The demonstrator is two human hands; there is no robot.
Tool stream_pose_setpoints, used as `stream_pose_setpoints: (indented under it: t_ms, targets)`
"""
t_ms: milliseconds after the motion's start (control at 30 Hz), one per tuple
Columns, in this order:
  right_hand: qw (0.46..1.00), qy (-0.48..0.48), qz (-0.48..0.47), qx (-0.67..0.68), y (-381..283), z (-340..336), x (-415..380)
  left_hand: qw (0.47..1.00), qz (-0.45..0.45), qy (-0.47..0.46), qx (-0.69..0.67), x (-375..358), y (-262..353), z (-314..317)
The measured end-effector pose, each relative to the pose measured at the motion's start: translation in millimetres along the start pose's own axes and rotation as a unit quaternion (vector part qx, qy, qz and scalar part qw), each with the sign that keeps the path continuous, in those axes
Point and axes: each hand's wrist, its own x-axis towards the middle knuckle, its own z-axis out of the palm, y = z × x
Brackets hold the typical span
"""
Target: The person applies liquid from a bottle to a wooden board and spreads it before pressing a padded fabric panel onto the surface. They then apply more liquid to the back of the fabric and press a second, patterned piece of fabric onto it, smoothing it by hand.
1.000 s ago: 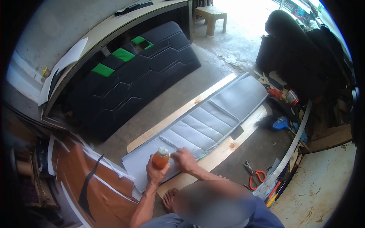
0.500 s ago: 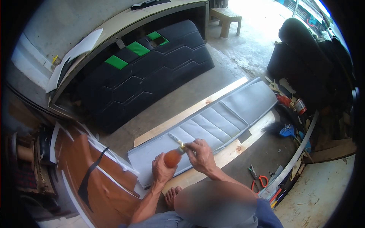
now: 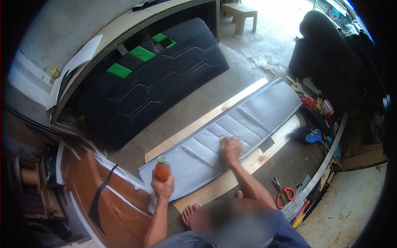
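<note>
A bottle of orange liquid stands upright in the grip of my left hand. Its mouth points up, over the near left end of a grey padded panel with stitched ribs. My right hand is closed and blurred against the ribbed middle of that panel. A small yellowish thing peeks out at its fingers, too blurred to name. The panel rests on pale wooden boards on the floor.
A black padded panel with green patches leans beyond. Brown sheet material lies at the left. Red-handled pliers, a blue-handled brush and a long curved strip are on the right. A stool stands far back.
My right hand has left the bottle's mouth and moved right, onto the panel's ribs. With the bottle, my left hand has shifted left and the bottle is more upright.
</note>
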Motion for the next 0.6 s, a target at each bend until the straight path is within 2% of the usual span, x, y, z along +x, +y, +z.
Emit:
stream_pose_setpoints:
  t_ms: [67, 100, 133, 200, 267, 300, 367, 400, 433, 467, 533, 600]
  targets:
    - [0.982, -0.09, -0.161, 0.04, -38.8, 14.1, -63.3, 1.0, -0.01, -0.012, 0.006, 2.8, -1.4, 4.4]
    - [0.972, -0.124, -0.188, 0.068, -52.6, 10.9, -80.9, 1.0, -0.011, -0.016, 0.007, 5.8, -0.9, 7.8]
    - [0.972, -0.101, -0.192, 0.091, -52.2, 7.8, -82.1, 1.0, -0.002, -0.012, 0.005, 4.8, -0.7, 7.4]
    - [0.99, -0.011, -0.098, 0.103, -23.2, -7.5, -43.9, 1.0, 0.0, -0.007, 0.009, 3.9, -6.5, 2.8]
    - [0.99, 0.129, -0.011, 0.053, 10.6, -20.3, -2.7, 1.0, -0.013, -0.012, -0.007, 0.5, -10.7, -1.6]
    - [0.989, 0.137, -0.015, 0.052, 11.8, -14.8, -1.2, 1.0, -0.01, -0.01, -0.017, 0.4, -8.8, -0.8]
    - [0.996, 0.04, -0.077, 0.038, 9.7, -2.8, -28.4, 1.0, -0.005, -0.005, -0.007, 2.3, -8.4, 3.0]
    - [0.984, -0.038, -0.173, 0.03, -4.7, 5.2, -52.4, 1.0, -0.011, -0.005, 0.006, 3.8, -4.9, 6.9]
    - [0.957, -0.029, -0.28, 0.067, -13.1, 22.8, -78.7, 1.0, -0.018, -0.004, 0.019, 5.4, -1.3, 10.8]
    - [0.941, -0.11, -0.31, 0.073, -26.4, 15.1, -92.4, 1.0, -0.013, -0.005, 0.014, 4.1, 2.2, 13.0]
    - [0.964, -0.068, -0.237, 0.098, -24.4, -7.0, -74.5, 0.999, 0.016, -0.012, 0.037, 3.8, 4.2, 12.2]
    - [0.993, 0.065, -0.071, 0.07, 3.8, -19.7, -32.8, 0.999, -0.009, -0.026, 0.045, -11.1, -9.7, 3.1]
